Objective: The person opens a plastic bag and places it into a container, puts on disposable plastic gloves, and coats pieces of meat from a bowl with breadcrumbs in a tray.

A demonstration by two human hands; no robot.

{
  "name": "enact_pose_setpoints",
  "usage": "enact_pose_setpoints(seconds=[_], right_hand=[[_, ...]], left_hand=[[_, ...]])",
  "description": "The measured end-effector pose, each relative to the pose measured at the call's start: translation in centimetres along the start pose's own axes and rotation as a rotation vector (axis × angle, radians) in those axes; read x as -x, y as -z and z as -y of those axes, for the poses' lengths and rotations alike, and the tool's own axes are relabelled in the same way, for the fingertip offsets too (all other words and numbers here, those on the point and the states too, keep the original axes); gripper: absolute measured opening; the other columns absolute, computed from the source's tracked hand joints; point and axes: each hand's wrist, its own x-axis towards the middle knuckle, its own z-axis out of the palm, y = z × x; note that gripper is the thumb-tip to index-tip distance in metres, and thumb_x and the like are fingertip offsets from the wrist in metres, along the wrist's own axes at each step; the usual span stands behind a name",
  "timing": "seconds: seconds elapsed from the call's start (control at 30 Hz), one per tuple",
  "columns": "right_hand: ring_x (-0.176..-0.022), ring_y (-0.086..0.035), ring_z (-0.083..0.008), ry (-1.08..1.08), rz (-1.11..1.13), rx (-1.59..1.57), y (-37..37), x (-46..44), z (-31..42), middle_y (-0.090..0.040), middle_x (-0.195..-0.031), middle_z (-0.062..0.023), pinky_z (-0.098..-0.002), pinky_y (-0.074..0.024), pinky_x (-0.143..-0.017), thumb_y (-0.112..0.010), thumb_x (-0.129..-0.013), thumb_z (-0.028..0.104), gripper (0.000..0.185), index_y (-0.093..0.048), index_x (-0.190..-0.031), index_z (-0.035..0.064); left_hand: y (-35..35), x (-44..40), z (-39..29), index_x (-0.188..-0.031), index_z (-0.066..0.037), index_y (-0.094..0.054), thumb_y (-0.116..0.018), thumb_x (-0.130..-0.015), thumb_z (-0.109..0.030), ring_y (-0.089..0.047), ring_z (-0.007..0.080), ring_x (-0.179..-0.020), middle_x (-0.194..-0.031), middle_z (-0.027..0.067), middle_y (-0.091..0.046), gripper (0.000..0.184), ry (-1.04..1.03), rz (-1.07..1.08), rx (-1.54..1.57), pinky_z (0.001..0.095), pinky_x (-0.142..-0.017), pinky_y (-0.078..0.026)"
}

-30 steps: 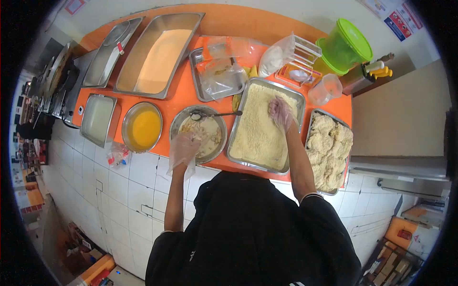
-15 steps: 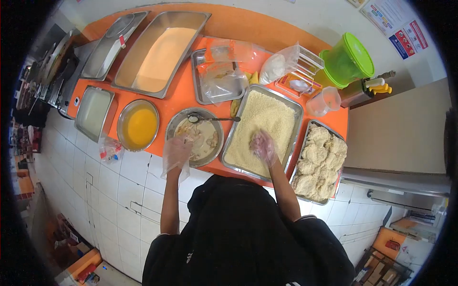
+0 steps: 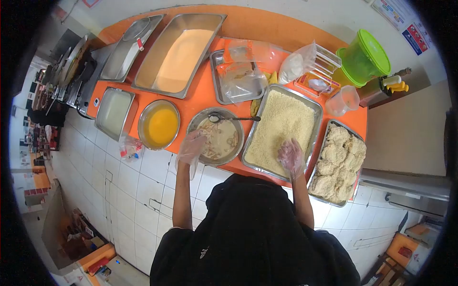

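My left hand (image 3: 192, 145), in a clear plastic glove, is at the left rim of a round metal bowl (image 3: 240, 153) of milky liquid with pale pieces. Its fingertips are blurred by the glove, so their pose is unclear. A dark-handled spoon (image 3: 238, 118) lies across the bowl's far side. My right hand (image 3: 290, 156), also gloved, rests on the pale crumbs (image 3: 281, 114) near the front of a rectangular metal tray, its fingers spread and nothing seen in them. Right of it stands a tray of coated lumps (image 3: 339, 157).
Left of the bowl are a bowl of orange-yellow liquid (image 3: 162, 125) and a metal container (image 3: 112, 112). Behind stand a deep pan (image 3: 183, 57) and a tray with plastic bags (image 3: 241, 86). A clear cup (image 3: 342, 100), green tub (image 3: 365, 57) and knife block (image 3: 374, 93) are at the back right.
My right hand has come from the far part of the crumb tray to its front, and its fingers now look more spread. My left hand stays at the bowl. The camera view has shifted.
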Motion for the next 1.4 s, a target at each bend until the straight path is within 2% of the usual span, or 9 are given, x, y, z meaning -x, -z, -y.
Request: enact_pose_setpoints(seconds=[0.23, 0.5, 0.63, 0.7, 0.8, 1.03, 1.13, 1.23, 1.4], right_hand=[[-0.053, -0.045, -0.0203, 0.030, -0.053, -0.065, -2.0, 4.7, -0.6, -0.056, -0.067, -0.0061, -0.0311, -0.0354, -0.046, -0.044, -0.099, 0.041, 0.042, -0.061, -0.087, 0.0053], [-0.058, -0.051, -0.0206, 0.198, -0.471, -0.119, -4.3, 8.5, -1.2, -0.057, -0.070, -0.0065, -0.0305, -0.0398, -0.051, -0.047, -0.099, 0.038, 0.037, -0.060, -0.087, 0.0051], [-0.059, -0.051, -0.0196, 0.169, -0.288, -0.114, -4.0, 10.6, -1.1, -0.058, -0.071, -0.0059, -0.0303, -0.0411, -0.053, -0.048, -0.099, 0.036, 0.034, -0.060, -0.089, 0.0057], [-0.059, -0.051, -0.0188, 0.152, -0.273, -0.108, -2.7, 11.0, -1.1, -0.058, -0.070, -0.0057, -0.0301, -0.0399, -0.051, -0.048, -0.099, 0.036, 0.034, -0.061, -0.088, 0.0059], [-0.058, -0.050, -0.0182, 0.218, -0.196, -0.046, -2.4, 11.3, -1.0, -0.057, -0.069, -0.0052, -0.0297, -0.0389, -0.049, -0.048, -0.098, 0.037, 0.035, -0.061, -0.088, 0.0064], [-0.068, -0.059, -0.0191, 0.215, -0.178, -0.126, -0.3, 13.1, -0.7, -0.064, -0.082, -0.0053, -0.0303, -0.0476, -0.056, -0.056, -0.096, 0.029, 0.021, -0.059, -0.093, 0.0086], [-0.070, -0.060, -0.0187, 0.226, -0.216, -0.101, 0.0, 13.4, -0.6, -0.064, -0.083, -0.0048, -0.0306, -0.0483, -0.058, -0.056, -0.096, 0.029, 0.020, -0.060, -0.093, 0.0094], [-0.071, -0.061, -0.0185, 0.221, -0.157, -0.083, 0.3, 13.8, -0.2, -0.064, -0.084, -0.0046, -0.0307, -0.0484, -0.058, -0.056, -0.096, 0.028, 0.020, -0.060, -0.092, 0.0100], [-0.070, -0.060, -0.0183, 0.220, -0.186, -0.088, -0.4, 14.1, 0.2, -0.064, -0.083, -0.0037, -0.0305, -0.0482, -0.057, -0.055, -0.096, 0.028, 0.019, -0.061, -0.091, 0.0106]], left_hand=[[0.3, 2.8, -5.9, -0.102, -0.003, -0.068, -0.059, -0.083, -0.014, -0.056, 0.0073, -0.078, -0.086, -0.0002, -0.065, 0.024, 0.008, 0.051, -0.175, 0.0251, -0.072, -0.047], [-2.4, 6.6, -11.1, -0.103, 0.001, -0.065, -0.060, -0.084, -0.015, -0.059, 0.0133, -0.078, -0.087, 0.0078, -0.067, 0.025, -0.067, -0.033, -0.302, 0.0295, -0.074, -0.048], [-3.4, 5.4, -9.1, -0.101, 0.001, -0.064, -0.059, -0.083, -0.017, -0.063, 0.0218, -0.074, -0.084, 0.0157, -0.067, 0.025, -0.129, -0.017, -0.562, 0.0345, -0.071, -0.049], [-5.1, 4.5, -7.3, -0.096, 0.002, -0.063, -0.058, -0.082, -0.020, -0.064, 0.0308, -0.071, -0.080, 0.0216, -0.063, 0.026, -0.431, -0.075, -0.738, 0.0410, -0.068, -0.049], [-7.2, 1.8, -2.9, -0.094, 0.002, -0.063, -0.057, -0.082, -0.022, -0.064, 0.0355, -0.073, -0.080, 0.0227, -0.063, 0.027, -0.278, 0.064, -0.684, 0.0450, -0.068, -0.048], [-8.0, 1.9, -1.7, -0.091, 0.002, -0.062, -0.059, -0.080, -0.022, -0.061, 0.0312, -0.074, -0.082, 0.0240, -0.063, 0.026, -0.193, 0.029, -0.760, 0.0430, -0.070, -0.048], [-7.5, 2.0, -1.5, -0.090, 0.002, -0.063, -0.059, -0.081, -0.023, -0.064, 0.0378, -0.082, -0.087, 0.0255, -0.065, 0.026, -0.420, -0.124, -0.936, 0.0465, -0.074, -0.050], [-7.0, 2.4, -2.3, -0.090, -0.004, -0.066, -0.059, -0.083, -0.030, -0.063, 0.0373, -0.090, -0.090, 0.0198, -0.066, 0.028, -0.189, -0.107, -1.033, 0.0464, -0.080, -0.050], [-6.6, 3.6, -2.8, -0.090, 0.000, -0.065, -0.061, -0.080, -0.025, -0.065, 0.0388, -0.088, -0.092, 0.0231, -0.067, 0.027, -0.385, -0.259, -1.183, 0.0479, -0.081, -0.050]])
